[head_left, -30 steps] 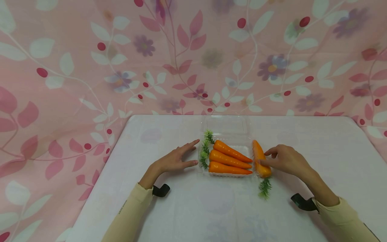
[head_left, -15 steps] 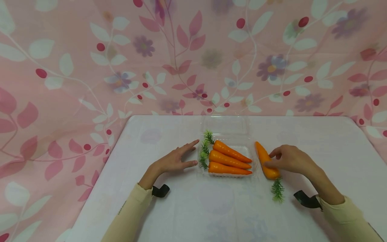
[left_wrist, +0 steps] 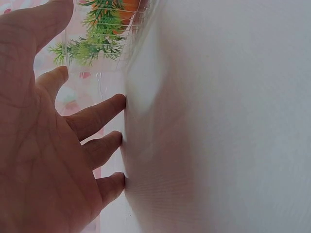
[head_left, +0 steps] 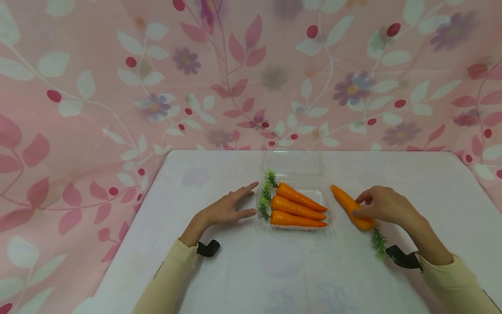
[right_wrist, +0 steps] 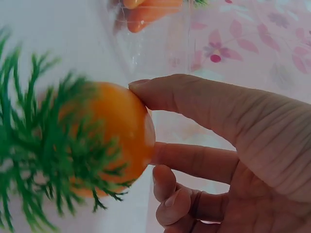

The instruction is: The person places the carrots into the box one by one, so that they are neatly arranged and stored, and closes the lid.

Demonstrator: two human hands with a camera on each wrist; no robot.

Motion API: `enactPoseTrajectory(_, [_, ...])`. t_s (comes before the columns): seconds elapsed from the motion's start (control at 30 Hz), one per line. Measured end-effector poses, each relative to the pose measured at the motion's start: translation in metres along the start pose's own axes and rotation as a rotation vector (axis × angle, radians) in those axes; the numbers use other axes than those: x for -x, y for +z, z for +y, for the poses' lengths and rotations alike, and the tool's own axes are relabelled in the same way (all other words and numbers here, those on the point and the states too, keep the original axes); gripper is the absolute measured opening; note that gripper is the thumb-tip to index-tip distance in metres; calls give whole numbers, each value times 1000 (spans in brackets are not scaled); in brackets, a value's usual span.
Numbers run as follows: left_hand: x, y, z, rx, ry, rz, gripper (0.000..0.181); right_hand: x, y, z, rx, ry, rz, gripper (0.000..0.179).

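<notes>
Inside the open clear clamshell (head_left: 293,163), three imitation carrots (head_left: 296,206) already lie; a fourth carrot (head_left: 346,203) is outside, to the right, pinched by the right hand (head_left: 386,206); the left hand (head_left: 225,208), fingers spread, holds nothing

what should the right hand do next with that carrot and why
Perhaps ease the carrot in the right hand down beside the open clear box, then loosen the pinch: over the last second it has moved away from the box's right side, and three other carrots lie inside. Whether it already rests on the table, I cannot tell.
</notes>
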State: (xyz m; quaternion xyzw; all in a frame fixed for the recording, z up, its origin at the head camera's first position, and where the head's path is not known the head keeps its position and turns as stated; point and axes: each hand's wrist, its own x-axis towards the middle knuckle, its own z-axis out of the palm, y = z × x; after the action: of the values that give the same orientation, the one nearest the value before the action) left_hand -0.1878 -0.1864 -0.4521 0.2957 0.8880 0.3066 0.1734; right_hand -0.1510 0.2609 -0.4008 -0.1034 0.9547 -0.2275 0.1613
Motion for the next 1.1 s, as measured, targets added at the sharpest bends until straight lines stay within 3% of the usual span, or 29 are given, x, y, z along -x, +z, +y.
enactPoseTrajectory(0.5, [0, 1, -1, -3, 1, 2, 85, 0, -3, 12, -8, 23, 3, 46])
enactPoseTrajectory(0.73, [0, 1, -1, -1, 2, 0, 85, 2, -1, 16, -11, -45, 102, 38])
enactPoseTrajectory(1.1, [-1, 1, -2, -10, 3, 4, 85, 5, 4, 20, 73, -64, 202, 27])
